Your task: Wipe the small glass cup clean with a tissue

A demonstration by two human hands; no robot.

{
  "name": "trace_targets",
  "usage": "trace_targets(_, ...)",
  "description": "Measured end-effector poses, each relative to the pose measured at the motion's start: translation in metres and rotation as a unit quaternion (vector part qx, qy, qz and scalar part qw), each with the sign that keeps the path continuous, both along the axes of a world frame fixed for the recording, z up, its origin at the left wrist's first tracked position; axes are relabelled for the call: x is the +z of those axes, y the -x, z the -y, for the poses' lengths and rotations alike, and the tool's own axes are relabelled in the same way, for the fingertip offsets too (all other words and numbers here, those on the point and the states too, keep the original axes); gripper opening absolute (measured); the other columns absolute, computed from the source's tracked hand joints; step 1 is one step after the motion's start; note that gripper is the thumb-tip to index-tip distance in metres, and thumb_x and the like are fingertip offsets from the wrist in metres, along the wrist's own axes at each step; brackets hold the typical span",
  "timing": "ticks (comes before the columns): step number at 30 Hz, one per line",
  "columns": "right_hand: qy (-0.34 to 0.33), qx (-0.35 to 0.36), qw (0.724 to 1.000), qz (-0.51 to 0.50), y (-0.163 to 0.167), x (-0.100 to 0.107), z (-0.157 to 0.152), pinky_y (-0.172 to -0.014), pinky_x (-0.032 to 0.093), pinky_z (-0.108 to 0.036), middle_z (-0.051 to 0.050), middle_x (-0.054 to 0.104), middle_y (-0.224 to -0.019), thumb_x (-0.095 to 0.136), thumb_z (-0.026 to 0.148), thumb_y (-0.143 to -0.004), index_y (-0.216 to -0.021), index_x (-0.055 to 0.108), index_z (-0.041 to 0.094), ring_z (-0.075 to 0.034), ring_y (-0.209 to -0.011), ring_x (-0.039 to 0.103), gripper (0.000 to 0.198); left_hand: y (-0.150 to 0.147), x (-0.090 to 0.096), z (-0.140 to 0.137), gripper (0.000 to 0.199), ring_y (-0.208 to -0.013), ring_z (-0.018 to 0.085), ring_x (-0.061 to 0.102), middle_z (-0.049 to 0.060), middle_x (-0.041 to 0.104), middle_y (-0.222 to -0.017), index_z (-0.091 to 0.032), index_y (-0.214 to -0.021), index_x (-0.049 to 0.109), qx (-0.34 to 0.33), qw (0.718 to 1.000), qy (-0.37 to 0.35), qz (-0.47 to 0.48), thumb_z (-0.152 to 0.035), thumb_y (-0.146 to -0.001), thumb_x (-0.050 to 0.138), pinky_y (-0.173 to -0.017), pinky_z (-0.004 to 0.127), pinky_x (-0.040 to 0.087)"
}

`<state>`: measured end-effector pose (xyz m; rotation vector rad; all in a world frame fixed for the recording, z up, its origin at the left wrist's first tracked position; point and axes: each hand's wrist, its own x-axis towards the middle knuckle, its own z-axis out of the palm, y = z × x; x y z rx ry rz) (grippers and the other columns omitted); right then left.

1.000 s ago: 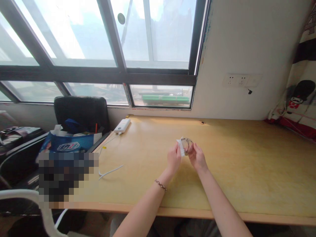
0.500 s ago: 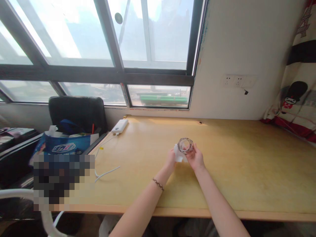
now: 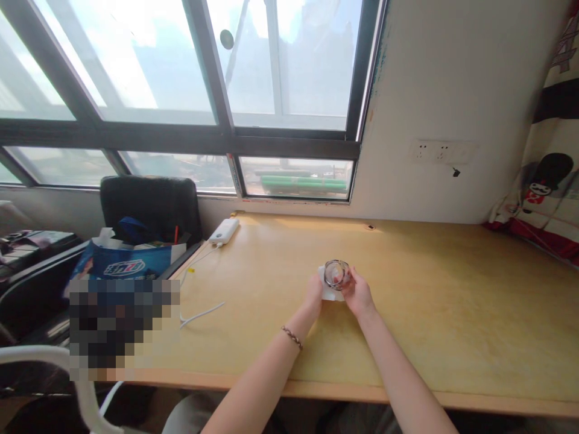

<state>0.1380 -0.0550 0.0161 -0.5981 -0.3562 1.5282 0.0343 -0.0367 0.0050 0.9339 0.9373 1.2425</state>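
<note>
A clear round glass [image 3: 336,274] with a dark-patterned rim is held above the table, its mouth facing up toward me. My right hand [image 3: 359,293] grips it from the right, fingers closed around its side. On the other side my left hand [image 3: 313,292] is closed on a white tissue [image 3: 332,295], which lies against the glass's left and lower side. The left fingertips are hidden behind the tissue and the glass. A braided bracelet [image 3: 292,337] circles my left wrist.
The wooden table [image 3: 443,313] spreads under my hands. At its far left edge lies a white power strip [image 3: 224,231] with a white cable. A blue bag [image 3: 136,260] stands near a black chair [image 3: 151,202]. Wall sockets [image 3: 441,152] and a patterned curtain [image 3: 549,181] are at right.
The glass has tipped a little and sits slightly lower and left in my hands. The tissue has shifted slightly with it. The whole view has moved a bit.
</note>
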Motion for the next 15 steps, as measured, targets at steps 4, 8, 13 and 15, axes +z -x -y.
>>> trace_targets(4, -0.012, 0.008, 1.0, 0.027, 0.001, -0.002, 0.001, -0.05, 0.045, -0.022, 0.004, 0.057, -0.049, 0.05, 0.025, -0.076, -0.06, 0.054, 0.017, -0.01, -0.047, 0.054, 0.019, 0.002, 0.006, 0.004, 0.03, -0.056, 0.013, 0.049, 0.002, 0.059, -0.061, -0.014, -0.067, 0.06, 0.035, 0.994, -0.075, -0.066, -0.039, -0.073, 0.046, -0.054, 0.023, 0.036)
trace_targets(8, -0.01, -0.022, 1.0, 0.015, 0.003, -0.002, 0.002, -0.046, 0.043, -0.019, 0.005, 0.058, -0.053, 0.053, 0.021, -0.074, -0.064, 0.056, 0.017, -0.008, -0.045, 0.051, 0.012, 0.004, 0.014, 0.012, 0.03, -0.07, 0.015, 0.052, 0.004, 0.06, -0.075, -0.017, -0.082, 0.06, 0.062, 0.971, -0.174, -0.152, -0.039, -0.078, 0.04, -0.065, 0.024, 0.038)
trace_targets(13, -0.02, -0.004, 0.999, 0.026, 0.008, 0.005, 0.007, -0.049, 0.043, -0.019, 0.003, 0.06, -0.059, 0.057, 0.022, -0.072, -0.066, 0.059, 0.016, -0.008, -0.049, 0.053, 0.008, 0.005, 0.02, 0.014, 0.03, -0.085, 0.018, 0.052, 0.005, 0.06, -0.089, -0.018, -0.095, 0.056, 0.077, 0.951, -0.218, -0.206, -0.038, -0.078, 0.04, -0.076, 0.029, 0.039)
trace_targets(15, -0.029, -0.002, 0.999, 0.029, 0.01, 0.007, 0.009, -0.05, 0.043, -0.019, 0.003, 0.06, -0.059, 0.057, 0.023, -0.071, -0.066, 0.059, 0.016, -0.008, -0.05, 0.053, 0.009, 0.005, 0.019, 0.011, 0.033, -0.08, 0.017, 0.054, 0.005, 0.061, -0.085, -0.016, -0.092, 0.057, 0.074, 0.96, -0.195, -0.186, -0.04, -0.079, 0.039, -0.072, 0.028, 0.041)
